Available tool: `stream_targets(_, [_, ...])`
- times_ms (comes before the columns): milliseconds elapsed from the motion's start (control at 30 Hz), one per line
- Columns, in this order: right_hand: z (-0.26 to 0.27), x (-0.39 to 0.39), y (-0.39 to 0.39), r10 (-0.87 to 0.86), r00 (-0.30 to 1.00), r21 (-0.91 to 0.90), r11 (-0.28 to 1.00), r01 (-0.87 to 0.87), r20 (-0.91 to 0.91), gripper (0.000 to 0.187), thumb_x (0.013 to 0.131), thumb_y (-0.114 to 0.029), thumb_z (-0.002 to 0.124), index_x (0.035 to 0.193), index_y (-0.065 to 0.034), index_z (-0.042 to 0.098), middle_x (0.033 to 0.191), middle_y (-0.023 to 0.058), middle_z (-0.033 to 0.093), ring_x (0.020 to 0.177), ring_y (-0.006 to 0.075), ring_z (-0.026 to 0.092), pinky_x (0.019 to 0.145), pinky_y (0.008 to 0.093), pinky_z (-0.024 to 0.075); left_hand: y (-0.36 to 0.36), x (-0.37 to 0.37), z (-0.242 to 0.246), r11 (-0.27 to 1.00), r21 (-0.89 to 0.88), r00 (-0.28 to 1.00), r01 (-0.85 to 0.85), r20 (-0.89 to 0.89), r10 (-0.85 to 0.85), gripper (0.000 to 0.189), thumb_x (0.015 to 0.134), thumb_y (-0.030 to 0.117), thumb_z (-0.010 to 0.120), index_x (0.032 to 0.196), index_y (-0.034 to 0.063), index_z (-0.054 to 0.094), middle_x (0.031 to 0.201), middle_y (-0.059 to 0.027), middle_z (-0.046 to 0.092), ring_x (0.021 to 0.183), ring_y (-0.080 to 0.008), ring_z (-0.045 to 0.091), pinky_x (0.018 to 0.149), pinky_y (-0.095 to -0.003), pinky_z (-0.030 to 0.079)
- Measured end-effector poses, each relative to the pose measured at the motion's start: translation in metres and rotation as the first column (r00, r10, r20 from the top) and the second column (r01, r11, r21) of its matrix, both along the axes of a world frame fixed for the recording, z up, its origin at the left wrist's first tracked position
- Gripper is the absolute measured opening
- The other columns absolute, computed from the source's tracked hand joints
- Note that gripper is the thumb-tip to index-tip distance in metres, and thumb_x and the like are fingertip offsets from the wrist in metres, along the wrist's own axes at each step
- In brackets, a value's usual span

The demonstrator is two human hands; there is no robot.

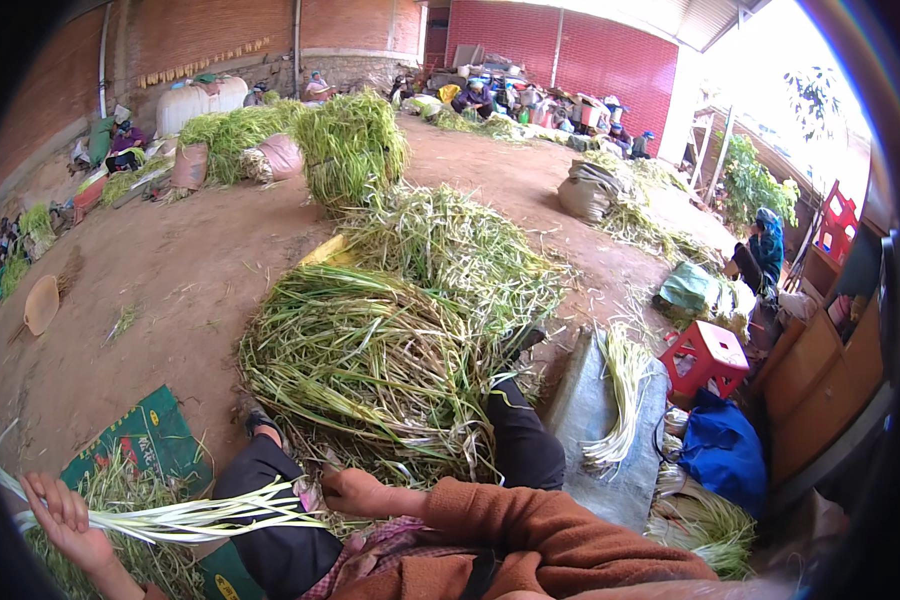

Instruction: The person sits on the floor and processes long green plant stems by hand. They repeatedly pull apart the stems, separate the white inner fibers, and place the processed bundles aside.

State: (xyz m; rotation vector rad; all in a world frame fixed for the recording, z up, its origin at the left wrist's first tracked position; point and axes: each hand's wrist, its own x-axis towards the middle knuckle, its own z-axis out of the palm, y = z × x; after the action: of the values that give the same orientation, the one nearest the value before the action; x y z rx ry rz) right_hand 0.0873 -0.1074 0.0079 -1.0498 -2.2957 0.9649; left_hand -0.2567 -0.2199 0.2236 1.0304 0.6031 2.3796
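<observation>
My left hand (pixel 69 519) is at the lower left, closed around a bunch of long, pale green-white stalks (pixel 187 517), perhaps garlic chives. The stalks reach across my left thigh towards my right hand (pixel 356 493). That hand is curled just past their ends, in front of my lap; whether something sits in its fingers is unclear. Between my legs rises a large heap of green and yellowed leafy stalks (pixel 375 352). Trimmed leaves (pixel 120 540) lie on a green printed sack (pixel 146 439) below my left hand.
To my right, cleaned stalks (pixel 624 397) rest on a grey-blue woven sack (pixel 570 427). Beyond it are a red plastic stool (pixel 709 356), a blue bag (pixel 722 454) and more stalks (pixel 701 517). A tall bundle (pixel 352 150) stands behind the heap. Several people sit farther off.
</observation>
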Motion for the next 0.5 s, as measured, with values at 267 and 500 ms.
stream_targets(267, [0.012, 0.006, -0.023, -0.135, 0.800, -0.609, 0.725, -0.322, -0.584, 0.032, 0.092, -0.037, 0.056, 0.079, -0.0070, 0.057, 0.067, -0.0044, 0.052, 0.054, 0.0051, 0.048, 0.048, 0.0217, 0.0398, 0.004, -0.002, -0.003, 0.999, -0.042, 1.000, -0.021, 0.015, 0.021, 0.021, 0.101, 0.022, 0.035, 0.084, 0.0107, 0.035, 0.063, 0.0038, 0.023, 0.043, -0.0018, 0.015, 0.032, -0.0165, 0.016])
stream_targets(500, [0.015, -0.008, -0.049, 0.061, 0.884, -0.305, 0.926, -0.224, -0.464, 0.070, 0.087, -0.036, 0.062, 0.137, -0.0007, 0.029, 0.132, 0.0150, 0.045, 0.105, 0.0275, 0.055, 0.090, 0.0368, 0.0434, 0.003, 0.005, -0.001, 0.999, -0.042, 0.999, 0.013, 0.036, -0.012, 0.024, 0.101, 0.026, 0.037, 0.083, 0.0096, 0.040, 0.059, 0.0049, 0.022, 0.043, -0.0023, 0.016, 0.032, -0.0172, 0.017])
